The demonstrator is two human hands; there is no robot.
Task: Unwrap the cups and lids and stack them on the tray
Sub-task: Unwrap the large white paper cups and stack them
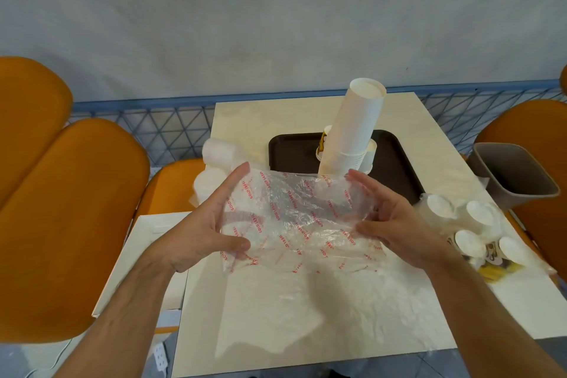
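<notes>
You hold an empty clear wrapper (294,218) printed with red lettering between both hands, above the near half of the pale desk (306,310). Your left hand (202,224) pinches its left edge between thumb and fingers (236,176); your right hand (395,221) grips the right edge with curled fingers.

A tall stack of white cups (352,129) stands on the dark tray (294,150) just beyond the wrapper, leaning toward the far side. I judge that lean the main risk: if the film or your right hand brushes its base, the stack could topple off the tray. The loose film could also drift over the still-wrapped cups (469,230) lying on the right part of the desk, hiding them or dragging them toward the edge.

A grey bin (515,175) stands beyond the desk's right edge, a likely place for the wrapper. White wrapped rolls (217,153), perhaps lids, lie at the desk's left side. Orange chairs (67,209) flank the desk; a blue lattice rail (159,123) and a plain grey wall (276,9) stand behind.
</notes>
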